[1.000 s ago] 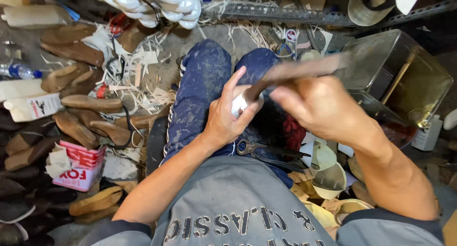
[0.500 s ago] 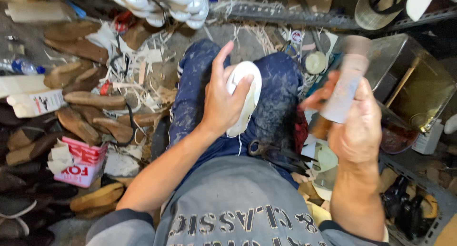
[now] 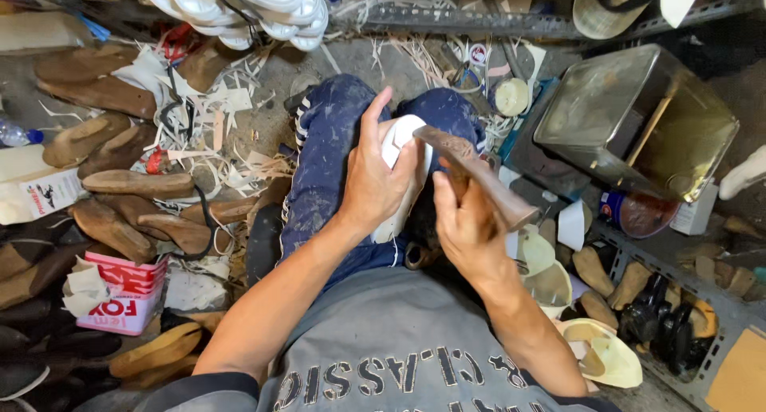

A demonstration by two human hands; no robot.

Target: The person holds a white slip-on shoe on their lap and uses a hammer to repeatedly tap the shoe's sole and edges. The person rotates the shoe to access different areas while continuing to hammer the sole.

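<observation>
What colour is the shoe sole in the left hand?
White: the shoe sole in the left hand, head view.

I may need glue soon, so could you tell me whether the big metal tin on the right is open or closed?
Open. The metal tin has no lid on top, and a stick leans inside.

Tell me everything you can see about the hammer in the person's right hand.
The hammer has a brown wooden handle, worn and smooth, that widens toward its butt end. The head looks like dark, rusty metal and is partly blurred. It lies tilted, the head up-left against the white shoe sole, the butt pointing down-right. The right hand grips the handle near the head; the left hand holds the sole over the knees.
</observation>
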